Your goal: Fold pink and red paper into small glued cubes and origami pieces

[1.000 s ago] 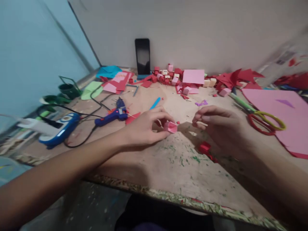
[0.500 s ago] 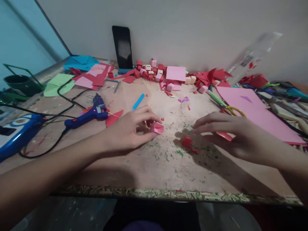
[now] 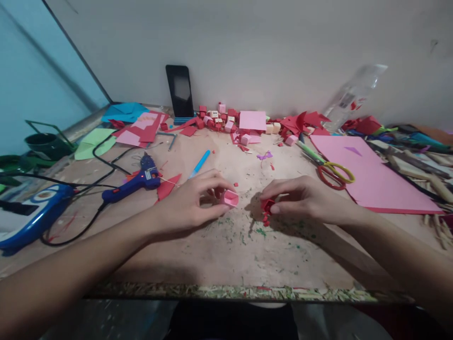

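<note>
Between the thumb and fingers of my left hand (image 3: 196, 200) is a small pink paper box (image 3: 230, 199), its open side facing right and toward me. My right hand (image 3: 300, 200) pinches a small red paper piece (image 3: 268, 206) that has little red bits hanging at its lower end. The two pieces are apart, a short gap of tabletop between them. A tiny red cube (image 3: 236, 184) lies just beyond the pink box. Past my left hand rests a blue pen-like stick (image 3: 200, 164).
A blue glue gun (image 3: 132, 184) with a black cord lies at left. Scissors (image 3: 332, 174) and pink sheets (image 3: 385, 182) are at right. Along the wall stand a phone (image 3: 180, 92), several small paper cubes (image 3: 230, 126) and a leaning plastic bottle (image 3: 356, 97).
My right hand has moved left and closed on the red paper piece, which lay on the table before. My left hand still holds the pink box. The camera view has tilted up slightly.
</note>
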Tool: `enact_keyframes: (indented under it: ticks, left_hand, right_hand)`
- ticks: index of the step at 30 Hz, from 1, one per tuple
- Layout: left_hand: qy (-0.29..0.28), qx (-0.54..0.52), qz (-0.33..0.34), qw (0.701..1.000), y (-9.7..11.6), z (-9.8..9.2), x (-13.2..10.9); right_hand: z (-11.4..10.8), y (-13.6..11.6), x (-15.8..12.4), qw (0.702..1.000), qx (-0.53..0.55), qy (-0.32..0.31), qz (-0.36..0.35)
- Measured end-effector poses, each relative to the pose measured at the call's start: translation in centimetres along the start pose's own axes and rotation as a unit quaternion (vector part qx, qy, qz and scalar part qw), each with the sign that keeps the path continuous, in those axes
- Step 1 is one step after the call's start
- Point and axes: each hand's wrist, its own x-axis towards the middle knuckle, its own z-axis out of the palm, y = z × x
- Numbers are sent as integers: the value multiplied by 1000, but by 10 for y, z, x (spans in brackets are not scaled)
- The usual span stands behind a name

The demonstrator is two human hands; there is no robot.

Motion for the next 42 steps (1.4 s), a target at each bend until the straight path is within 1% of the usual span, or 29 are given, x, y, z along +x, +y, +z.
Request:
enact_keyframes:
  ticks: [2,4,6,10,17,19,23,26,29,33,38,42]
  left_hand:
    - [2,-3,-1,1000,0,0,0]
    - [4,-18,-11,1000,1,0,-1]
    - [3,-40,-25,999,2,1,-2]
    - [13,-69,-32,997,4,2,-2]
    - [38,-83,-24,995,2,1,-3]
    - [42,-89,-22,995,2,0,-2]
    - [52,-96,-30,994,1,0,-2]
    - [50,-123,-34,991,1,0,-2]
    - [58,-157,-40,985,-1,2,-1]
    - [68,-218,-46,973,-7,7,1]
    - [51,-277,-61,957,-14,14,3]
    - [20,-330,-59,942,-14,17,2]
  right_hand:
    - [1,-1,1,999,37,15,15]
    - [3,-1,3,998,61,16,17]
    - [5,0,4,993,110,22,28]
    - [14,-2,6,962,257,35,83]
    - [27,-9,12,912,388,33,131]
    - [31,-8,16,908,396,36,131]
    - [42,-4,24,919,378,42,104]
    - [49,-3,25,914,392,30,103]
    - [51,-1,23,914,393,31,91]
    - [49,4,21,917,391,40,71]
    - [47,10,17,914,397,6,83]
    - [49,13,14,926,369,-12,79]
